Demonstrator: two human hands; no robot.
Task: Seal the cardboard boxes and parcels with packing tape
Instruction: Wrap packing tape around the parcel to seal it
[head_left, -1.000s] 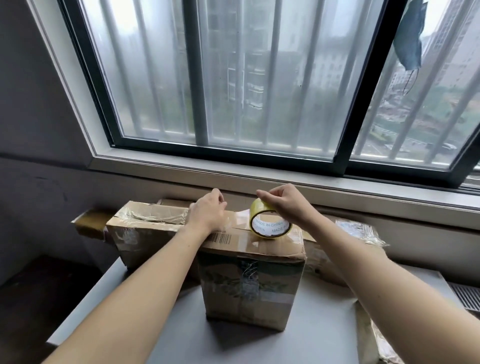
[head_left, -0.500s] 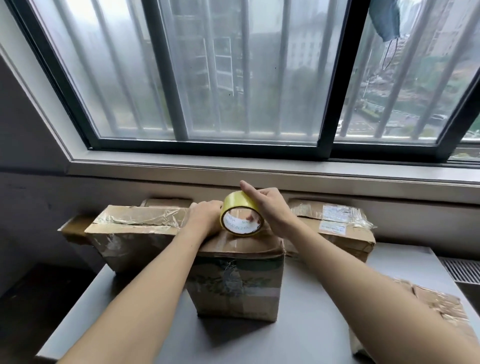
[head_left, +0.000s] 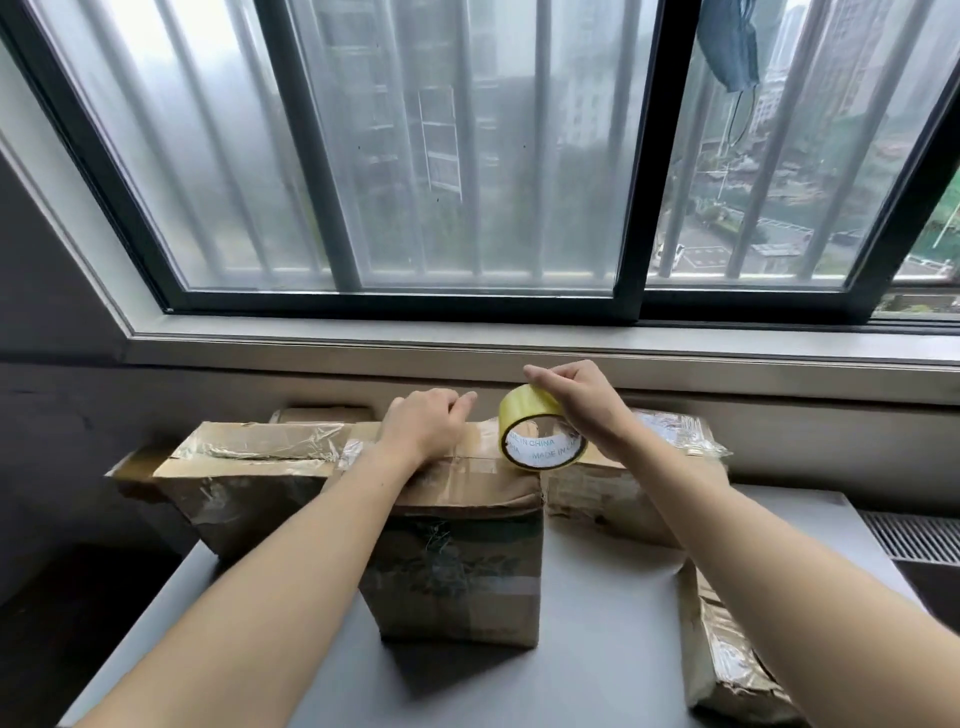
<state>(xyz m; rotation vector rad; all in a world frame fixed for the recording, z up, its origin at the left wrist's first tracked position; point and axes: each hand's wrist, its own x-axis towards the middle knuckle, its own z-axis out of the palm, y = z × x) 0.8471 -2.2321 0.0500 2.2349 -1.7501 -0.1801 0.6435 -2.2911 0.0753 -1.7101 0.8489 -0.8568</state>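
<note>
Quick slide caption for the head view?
Left hand rests on the middle box while the right hand holds the yellow tape roll at its top.

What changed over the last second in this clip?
The right hand carried the tape roll left to the left hand, then back right to the right edge of the box. The left hand stayed on the box top; the roll stayed gripped.

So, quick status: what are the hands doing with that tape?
Left hand rests on centre box top. Right hand grips tape roll at box's right edge. Nothing in the way.
</note>
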